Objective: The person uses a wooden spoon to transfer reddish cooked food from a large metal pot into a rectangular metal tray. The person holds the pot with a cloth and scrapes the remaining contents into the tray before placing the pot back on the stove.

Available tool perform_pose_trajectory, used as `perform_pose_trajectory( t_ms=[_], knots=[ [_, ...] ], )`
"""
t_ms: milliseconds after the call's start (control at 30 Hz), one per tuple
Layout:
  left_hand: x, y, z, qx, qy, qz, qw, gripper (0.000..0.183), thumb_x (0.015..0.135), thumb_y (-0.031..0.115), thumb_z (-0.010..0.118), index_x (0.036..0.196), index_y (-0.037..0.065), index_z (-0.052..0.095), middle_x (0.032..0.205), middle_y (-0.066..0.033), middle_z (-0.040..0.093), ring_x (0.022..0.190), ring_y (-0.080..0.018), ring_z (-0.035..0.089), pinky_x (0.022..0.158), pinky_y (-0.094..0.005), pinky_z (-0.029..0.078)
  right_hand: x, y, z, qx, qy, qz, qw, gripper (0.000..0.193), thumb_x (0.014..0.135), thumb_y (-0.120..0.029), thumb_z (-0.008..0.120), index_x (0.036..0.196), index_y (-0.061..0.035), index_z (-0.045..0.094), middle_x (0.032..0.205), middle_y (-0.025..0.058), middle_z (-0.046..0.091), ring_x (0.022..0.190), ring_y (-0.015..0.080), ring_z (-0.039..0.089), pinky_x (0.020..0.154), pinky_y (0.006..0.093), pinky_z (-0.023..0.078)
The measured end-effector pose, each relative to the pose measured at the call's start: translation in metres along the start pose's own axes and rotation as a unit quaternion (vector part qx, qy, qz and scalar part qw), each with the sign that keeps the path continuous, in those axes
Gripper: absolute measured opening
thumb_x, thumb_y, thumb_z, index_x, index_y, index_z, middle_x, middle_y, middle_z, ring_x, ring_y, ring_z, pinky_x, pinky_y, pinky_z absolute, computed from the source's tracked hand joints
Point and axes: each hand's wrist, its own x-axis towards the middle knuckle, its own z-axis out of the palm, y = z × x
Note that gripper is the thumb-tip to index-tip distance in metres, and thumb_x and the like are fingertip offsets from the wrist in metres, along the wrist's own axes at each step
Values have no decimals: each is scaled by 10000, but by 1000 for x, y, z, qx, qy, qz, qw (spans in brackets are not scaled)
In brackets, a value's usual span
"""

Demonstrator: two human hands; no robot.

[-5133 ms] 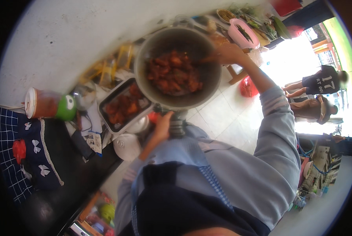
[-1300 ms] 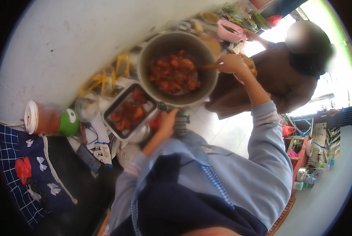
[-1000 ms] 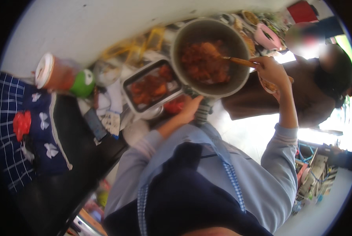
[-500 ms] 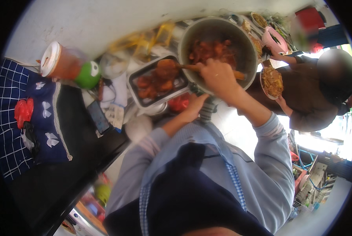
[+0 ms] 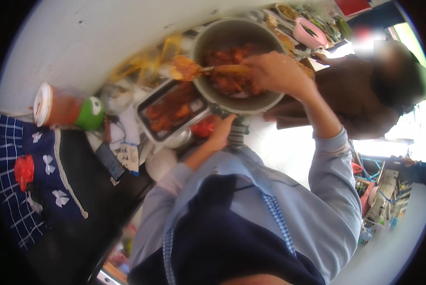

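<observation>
My right hand (image 5: 282, 73) is closed round the handle of a wooden spoon (image 5: 232, 71), held level above a deep grey pot (image 5: 201, 45). The spoon's blurred head (image 5: 185, 68) juts past the pot's left rim. Reddish-brown saucy food pieces (image 5: 232, 57) lie in the pot. Left of it sits a dark-lined rectangular tray (image 5: 144, 121) with similar food pieces (image 5: 170, 111). My left hand (image 5: 218, 134) is at the pot's near side, closed on a striped cloth (image 5: 237, 133); its fingertips are partly hidden.
A person in brown (image 5: 339, 90) stands at the right. A pink basin (image 5: 304, 39) and dishes line the counter's far right. To the left are an orange-brown tub (image 5: 63, 107), a green round thing (image 5: 92, 114) and a phone (image 5: 110, 162). A red thing (image 5: 202, 127) lies beside the tray.
The spoon's head has risen from over the tray to above the pot's left rim. The view has shifted. The other person's plate of food no longer shows clearly.
</observation>
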Motion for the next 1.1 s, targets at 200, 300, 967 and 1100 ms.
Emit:
perform_pose_trajectory(
  t_ms=[200, 300, 967, 1100],
  knots=[
    [29, -34, -8, 14, 37, 22, 999, 217, 891, 128, 604, 1006, -52, 564, 830, -160, 642, 613, -292, 657, 498, -434, 559, -16, 50, -66, -228, 12, 65, 971, 280, 742, -135, 655, 1013, -133, 729, 840, 76, 707, 831, 309, 680, 731, 419, 532],
    [34, -47, -3, 43, 80, 70, 993, 222, 873, 115, 631, 1009, -53, 579, 864, -140, 648, 695, -259, 664, 589, -388, 557, -1, 51, -58, -365, -65, 52, 927, 163, 733, -189, 663, 859, -125, 744, 807, 83, 707, 804, 258, 696, 655, 369, 540],
    [15, -33, 9, 14, 53, 58, 997, 239, 866, 93, 639, 1074, -6, 575, 943, -107, 648, 768, -216, 665, 635, -354, 548, -70, 116, 49, -74, -63, 140, 985, 288, 811, -157, 597, 1063, -216, 723, 939, 140, 683, 903, 346, 664, 790, 464, 522],
    [23, -39, -1, 7, 61, 39, 997, 225, 861, 104, 653, 1035, -19, 583, 943, -122, 644, 777, -229, 665, 651, -366, 553, -90, 110, 56, -78, -48, 192, 977, 268, 806, -166, 575, 1031, -181, 721, 914, 153, 694, 893, 339, 678, 782, 460, 531]
  ],
)
